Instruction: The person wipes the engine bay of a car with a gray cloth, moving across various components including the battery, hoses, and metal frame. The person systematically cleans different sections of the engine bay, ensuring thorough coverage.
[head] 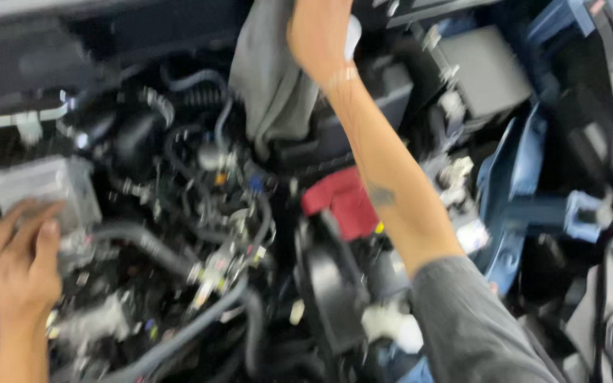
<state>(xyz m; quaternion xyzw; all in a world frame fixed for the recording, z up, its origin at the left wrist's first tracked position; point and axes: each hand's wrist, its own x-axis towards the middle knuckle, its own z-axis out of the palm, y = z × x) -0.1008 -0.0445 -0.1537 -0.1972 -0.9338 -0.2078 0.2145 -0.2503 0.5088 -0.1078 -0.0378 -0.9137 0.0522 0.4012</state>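
Engine bay (pixel 200 234): we look down into a crowded compartment, dark hoses, wiring and connectors packed close; the whole view is motion-blurred.
Blue bodywork (pixel 526 184): painted panels and brackets line the right side, an edge we would have to work around.
Grey cloth (pixel 267 78): hangs from the top of the view down over the back of the bay, its lower end near a black box.
Red cover (pixel 342 202): sits mid-bay, just left of our right forearm.
Silver module (pixel 44 186): ribbed metal block at the left, tubing along its top.
Right hand (pixel 318 35): raised at the upper edge against the cloth and a small white object; fingers hidden, so we cannot tell the grip.
Left hand (pixel 15 259): fingers spread flat, resting on the module's lower edge, clasping nothing.
Progress: cloth looks in use far back; we judge the wiping unfinished, nothing visibly removed.
Room: tight everywhere; the freest gap lies between the hoses and the red cover.
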